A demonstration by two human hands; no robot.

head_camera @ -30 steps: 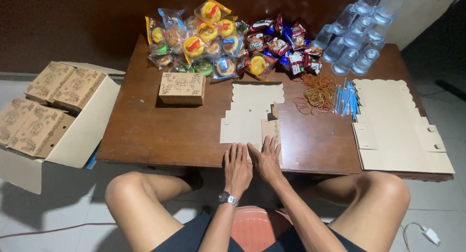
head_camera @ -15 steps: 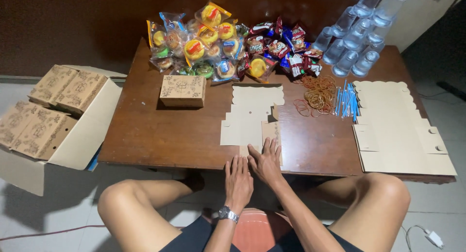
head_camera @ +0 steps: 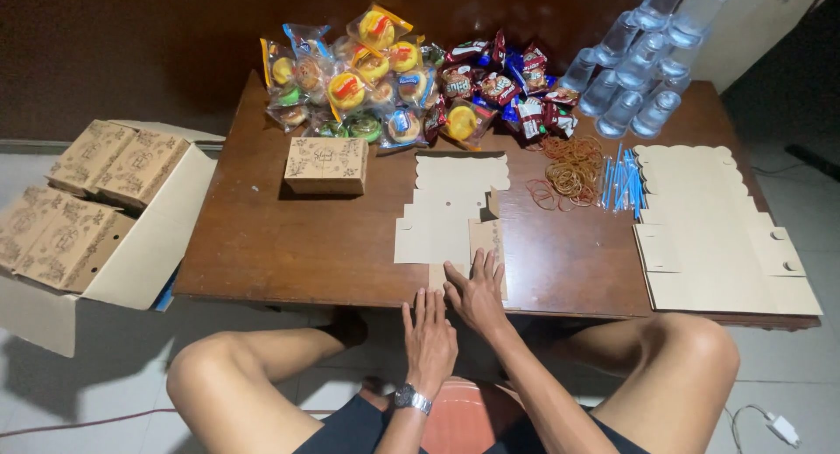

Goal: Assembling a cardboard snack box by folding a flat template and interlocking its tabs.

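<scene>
Flat die-cut cardboard box blank (head_camera: 451,211) on the brown table (head_camera: 262,244), long axis running from the near table edge away toward the snack pile, its near end just at the edge. Right hand (head_camera: 477,289) lying palm down on that near end, fingers spread and flat, pressing rather than gripping; no closed grip on anything. Left hand (head_camera: 429,336) just nearer than the blank and slightly left of it, open and flat, fingers pointing at the blank's near edge, apparently off the table and holding nothing. Right hand thus the one on the blank, left hand close behind.

Left of the blank: one folded printed cardboard box (head_camera: 326,165), apart from it. Beyond the blank: heap of wrapped snack packets (head_camera: 394,78). Right of the blank: loose rubber bands (head_camera: 569,170), then blue straws (head_camera: 623,178), then a stack of further flat blanks (head_camera: 726,235). Sealed water cups (head_camera: 643,65) at the far right corner. Far left, off the table, an open carton (head_camera: 131,261) with finished boxes. Nothing between either hand and the blank.
</scene>
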